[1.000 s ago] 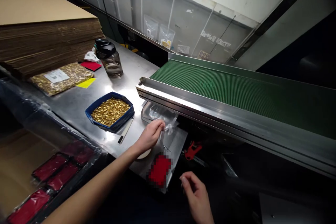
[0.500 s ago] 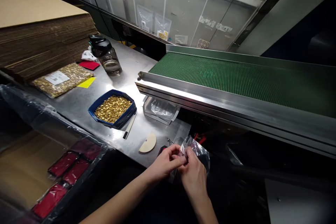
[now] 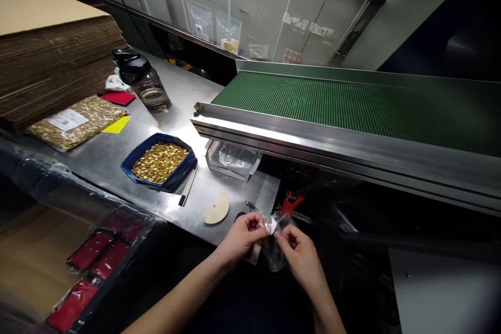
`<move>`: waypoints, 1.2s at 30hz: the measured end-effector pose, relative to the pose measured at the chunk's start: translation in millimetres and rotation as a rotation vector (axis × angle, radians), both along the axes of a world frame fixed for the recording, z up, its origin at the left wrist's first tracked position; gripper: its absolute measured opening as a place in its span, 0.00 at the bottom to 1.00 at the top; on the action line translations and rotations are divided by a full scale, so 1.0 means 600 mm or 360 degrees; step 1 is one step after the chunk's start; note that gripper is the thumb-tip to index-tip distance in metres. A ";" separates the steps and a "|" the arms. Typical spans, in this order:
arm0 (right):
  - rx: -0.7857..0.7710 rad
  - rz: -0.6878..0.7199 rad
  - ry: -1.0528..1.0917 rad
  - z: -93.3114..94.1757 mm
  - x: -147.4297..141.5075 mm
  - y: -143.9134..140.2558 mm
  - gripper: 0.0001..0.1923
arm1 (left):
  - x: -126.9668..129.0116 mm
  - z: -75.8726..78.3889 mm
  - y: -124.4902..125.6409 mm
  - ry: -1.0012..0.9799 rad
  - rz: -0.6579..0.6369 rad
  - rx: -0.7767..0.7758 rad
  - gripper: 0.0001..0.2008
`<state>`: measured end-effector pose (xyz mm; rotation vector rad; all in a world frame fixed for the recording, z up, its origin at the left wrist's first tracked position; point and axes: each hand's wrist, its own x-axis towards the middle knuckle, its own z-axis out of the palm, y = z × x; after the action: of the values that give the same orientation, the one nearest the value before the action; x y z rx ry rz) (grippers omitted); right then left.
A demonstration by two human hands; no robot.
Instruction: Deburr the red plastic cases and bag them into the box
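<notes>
Nearest, both hands meet over the dark gap just off the near edge of the steel table (image 3: 117,151). The left hand (image 3: 240,237) and the right hand (image 3: 301,255) each pinch the top edge of a small clear bag (image 3: 276,250) between thumb and fingertips, one at either side of its mouth. The bag is thin, glossy and crinkled, catching a bright glint at the top; it hangs slack below the fingers and looks see-through, its contents not discernible.

To the near left, a box lined with clear film holds red packets (image 3: 94,255).

On the table just beyond the hands lies a pale half-round piece (image 3: 217,212), and to its right, lower down in the dark, a red tool (image 3: 290,201). Farther left sits a blue tray (image 3: 135,154) heaped with small gold parts (image 3: 159,162), a thin strip (image 3: 188,187) lying just beside its right side. Behind the half-round piece a steel bin (image 3: 213,154) holds more clear film.

Farther left lie a sealed pouch of gold parts (image 3: 74,121), a yellow card (image 3: 116,124) and a red card (image 3: 117,97), with a dark-lidded bottle (image 3: 143,79) beyond. A cardboard stack (image 3: 50,52) rises at the far left. A green conveyor (image 3: 332,107) runs across the right, with a grey wall behind.
</notes>
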<state>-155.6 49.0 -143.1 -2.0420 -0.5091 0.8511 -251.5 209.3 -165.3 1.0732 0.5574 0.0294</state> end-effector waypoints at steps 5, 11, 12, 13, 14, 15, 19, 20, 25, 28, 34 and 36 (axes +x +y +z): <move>-0.0050 -0.0023 -0.0259 0.015 -0.016 0.005 0.20 | -0.005 0.000 -0.003 -0.0058 -0.0041 0.0441 0.12; -0.0578 0.0148 -0.0685 0.017 -0.027 0.000 0.12 | -0.018 0.029 0.031 0.0035 0.0214 0.0907 0.09; -0.0613 0.0151 -0.0815 0.015 -0.029 0.002 0.07 | -0.023 0.034 0.037 0.0061 0.0251 0.0960 0.09; -0.0575 0.0171 -0.0915 0.013 -0.031 0.007 0.04 | -0.029 0.039 0.041 0.0070 0.0234 0.0998 0.09; -0.0499 0.0185 -0.0973 0.011 -0.035 0.016 0.03 | -0.036 0.043 0.042 0.0065 0.0161 0.1023 0.09; -0.0427 0.0172 -0.0995 0.010 -0.039 0.027 0.05 | -0.044 0.046 0.040 0.0048 0.0053 0.1036 0.09; -0.0308 0.0115 -0.0787 0.019 -0.053 0.070 0.20 | -0.086 0.041 0.029 0.0075 -0.0309 0.0994 0.06; -0.0241 0.0201 -0.0669 0.022 -0.053 0.071 0.16 | -0.099 0.036 0.031 0.0121 -0.0320 0.0952 0.07; 0.0079 0.0300 0.0312 -0.002 -0.043 0.013 0.13 | -0.171 -0.005 0.070 0.0370 -0.0146 0.0531 0.16; -0.0004 0.0002 0.0827 -0.053 -0.068 -0.011 0.23 | -0.207 -0.022 0.092 0.0393 -0.0080 0.0336 0.20; 0.0129 -0.0330 0.1178 -0.112 -0.133 0.033 0.32 | -0.220 -0.040 0.103 0.0505 -0.0054 0.0256 0.28; 0.0197 -0.0455 0.1125 -0.109 -0.134 0.035 0.30 | -0.214 -0.045 0.099 0.0506 -0.0038 0.0294 0.29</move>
<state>-235.8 69.7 -208.7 -1.5124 0.1189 1.2380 -379.8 268.9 -192.4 1.2745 0.8405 -0.1143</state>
